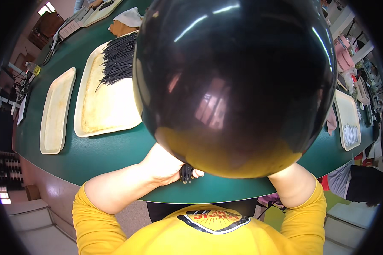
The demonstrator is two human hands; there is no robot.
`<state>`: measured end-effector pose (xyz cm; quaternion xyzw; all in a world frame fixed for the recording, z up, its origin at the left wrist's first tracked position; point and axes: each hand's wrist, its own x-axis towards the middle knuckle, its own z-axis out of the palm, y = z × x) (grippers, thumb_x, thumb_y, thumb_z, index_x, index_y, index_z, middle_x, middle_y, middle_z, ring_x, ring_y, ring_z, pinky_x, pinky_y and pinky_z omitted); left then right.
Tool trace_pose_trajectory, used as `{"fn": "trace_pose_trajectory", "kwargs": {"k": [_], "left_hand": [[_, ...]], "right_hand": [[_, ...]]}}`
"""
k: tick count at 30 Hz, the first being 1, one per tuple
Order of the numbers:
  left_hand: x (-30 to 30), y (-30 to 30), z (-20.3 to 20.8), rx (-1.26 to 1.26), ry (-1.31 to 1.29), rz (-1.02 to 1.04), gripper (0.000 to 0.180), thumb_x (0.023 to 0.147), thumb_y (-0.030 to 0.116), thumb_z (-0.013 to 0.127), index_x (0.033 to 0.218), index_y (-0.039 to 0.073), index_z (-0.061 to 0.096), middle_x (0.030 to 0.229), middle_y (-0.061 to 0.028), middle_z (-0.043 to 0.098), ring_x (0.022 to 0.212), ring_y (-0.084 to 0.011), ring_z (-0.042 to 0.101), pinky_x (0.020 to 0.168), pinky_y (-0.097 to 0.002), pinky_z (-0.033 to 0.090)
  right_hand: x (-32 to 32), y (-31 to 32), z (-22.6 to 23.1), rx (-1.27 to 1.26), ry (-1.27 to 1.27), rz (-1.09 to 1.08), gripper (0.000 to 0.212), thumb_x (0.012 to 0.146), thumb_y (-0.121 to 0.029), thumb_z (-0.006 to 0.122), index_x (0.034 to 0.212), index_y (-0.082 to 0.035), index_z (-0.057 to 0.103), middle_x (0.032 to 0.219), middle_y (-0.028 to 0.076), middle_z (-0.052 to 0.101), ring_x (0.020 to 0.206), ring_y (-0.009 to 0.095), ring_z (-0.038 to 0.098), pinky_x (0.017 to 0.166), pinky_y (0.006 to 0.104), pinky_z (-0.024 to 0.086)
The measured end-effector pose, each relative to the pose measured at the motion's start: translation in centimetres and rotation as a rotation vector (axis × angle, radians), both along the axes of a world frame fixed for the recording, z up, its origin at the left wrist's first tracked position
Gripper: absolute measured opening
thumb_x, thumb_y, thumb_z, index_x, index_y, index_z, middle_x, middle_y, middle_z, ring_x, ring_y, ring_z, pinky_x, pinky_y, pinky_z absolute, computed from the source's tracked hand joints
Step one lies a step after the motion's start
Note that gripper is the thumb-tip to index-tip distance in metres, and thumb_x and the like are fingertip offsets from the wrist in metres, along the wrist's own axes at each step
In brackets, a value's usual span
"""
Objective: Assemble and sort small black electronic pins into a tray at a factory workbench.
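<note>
Near the edge of the green desk [219, 190], the left grip [168, 166] is curled round a bundle of thin black wire-like strands [185, 174], probably light, bendy and best held mid-length, while a glossy black globe [238, 89] hides the right grip, whose state I cannot tell.

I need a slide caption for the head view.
Glossy black dome hides the right hand; left hand holds thin black pieces.

A tight bundle of thin black wires [186, 174] sat in the curled left hand [167, 167], near the front edge of the green table [225, 192]; its pieces ran side by side; the small, pale-tipped ends pointed toward that edge; the remaining length was hidden.
</note>
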<state>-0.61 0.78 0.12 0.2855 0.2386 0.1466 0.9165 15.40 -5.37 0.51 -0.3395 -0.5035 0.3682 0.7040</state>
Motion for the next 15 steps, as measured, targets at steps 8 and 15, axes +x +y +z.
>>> {"fn": "trace_pose_trajectory", "kwargs": {"k": [8,15], "left_hand": [[-0.4,0.2,-1.5,-0.032,-0.27,-0.074,0.031,0.078,0.009,0.063,0.105,-0.001,0.052,0.078,-0.01,0.059,0.054,-0.0129,0.055,0.047,-0.0228,0.046],[-0.2,-0.3,-1.0,0.083,-0.224,-0.032,0.031,0.075,0.007,0.065,0.101,-0.005,0.053,0.077,-0.0129,0.06,0.061,-0.0173,0.059,0.055,-0.0281,0.05]], "right_hand": [[2.1,0.1,-0.8,-0.135,-0.072,0.333,0.058,0.071,-0.003,0.068,0.121,0.004,0.04,0.115,0.014,0.051,0.105,0.022,0.05,0.092,0.0334,0.038],[1.9,-0.5,0.5,-0.198,0.174,0.447,0.06,0.076,-0.001,0.061,0.128,0.005,0.031,0.116,0.018,0.049,0.094,0.022,0.055,0.083,0.0338,0.045]]}}
